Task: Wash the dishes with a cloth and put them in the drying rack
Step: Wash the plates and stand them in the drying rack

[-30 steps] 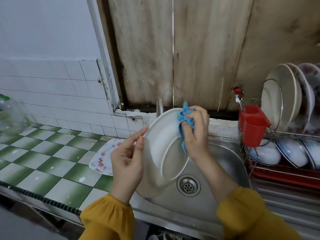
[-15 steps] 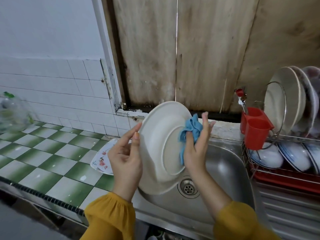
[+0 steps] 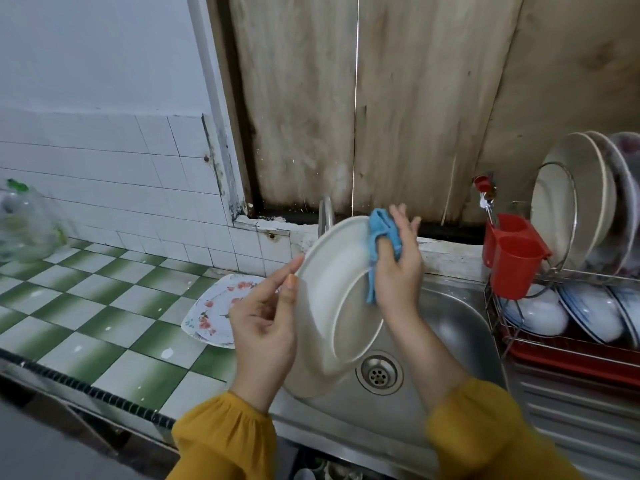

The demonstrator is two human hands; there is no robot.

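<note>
Head view: white plate (image 3: 332, 306) on edge over sink (image 3: 450, 323); left hand (image 3: 266, 327) pinches rim, right hand (image 3: 398, 271) pinches blue cloth (image 3: 382, 237) over upper rim. Drying rack (image 3: 554, 341) part-filled; floral plate (image 3: 214, 313) on counter apparently unwashed

Blue cloth (image 3: 381, 233), white plate (image 3: 329, 278), green-checked counter (image 3: 104, 306), red cup (image 3: 516, 265).

A green-and-white checkered tile counter (image 3: 104, 323) lies left of the stainless steel sink (image 3: 460, 327), with a clear plastic jar (image 3: 24, 226) (blurred) at its far end. Stained wooden boards (image 3: 398, 98) stand behind, and a red plastic cutlery holder (image 3: 516, 261) is to the right.
</note>
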